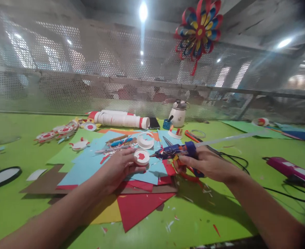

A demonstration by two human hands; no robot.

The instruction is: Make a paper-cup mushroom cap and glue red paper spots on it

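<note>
My left hand (121, 166) grips a small round white paper disc (142, 157) with a raised rim and a red shape in its middle. In my right hand (206, 162) is a blue hot glue gun (174, 151) with a clear glue stick (227, 138) sticking out of its back. The gun's nozzle points left, close to the disc's right edge; whether they touch I cannot tell. Beneath both hands lie light blue paper sheets (87, 173). Just behind the disc stands a white paper ring (145, 141). Pens and a blue tool (125, 141) lie beside it.
White paper rolls (118, 119) and a white bottle (178, 114) stand at the back. Several red-and-white paper turtles (65, 130) sit at the left. A purple power strip (291, 169) with black cables lies at the right. Red paper (142, 207) spreads in front.
</note>
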